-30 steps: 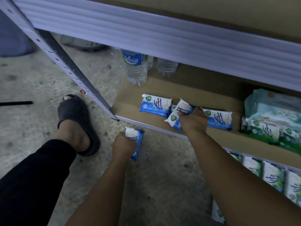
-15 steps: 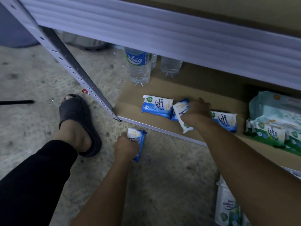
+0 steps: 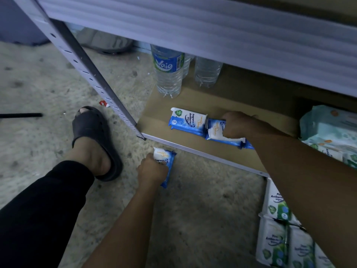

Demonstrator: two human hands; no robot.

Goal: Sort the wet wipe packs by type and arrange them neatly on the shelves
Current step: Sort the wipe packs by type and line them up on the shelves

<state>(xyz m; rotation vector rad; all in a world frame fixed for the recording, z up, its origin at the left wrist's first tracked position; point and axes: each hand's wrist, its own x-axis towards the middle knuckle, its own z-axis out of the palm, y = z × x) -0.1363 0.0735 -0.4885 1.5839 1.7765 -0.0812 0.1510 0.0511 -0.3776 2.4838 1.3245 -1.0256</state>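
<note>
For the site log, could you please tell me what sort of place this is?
Probably a storeroom or shop stockroom: a slotted metal rack on a bare concrete floor, its shelf holding wet wipe packs and water bottles.

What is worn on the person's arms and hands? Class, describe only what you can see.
Nothing is worn. The left hand and right hand are bare: no gloves, rings or watch show. The left forearm and right forearm are bare too, with no sleeve in view.
</note>
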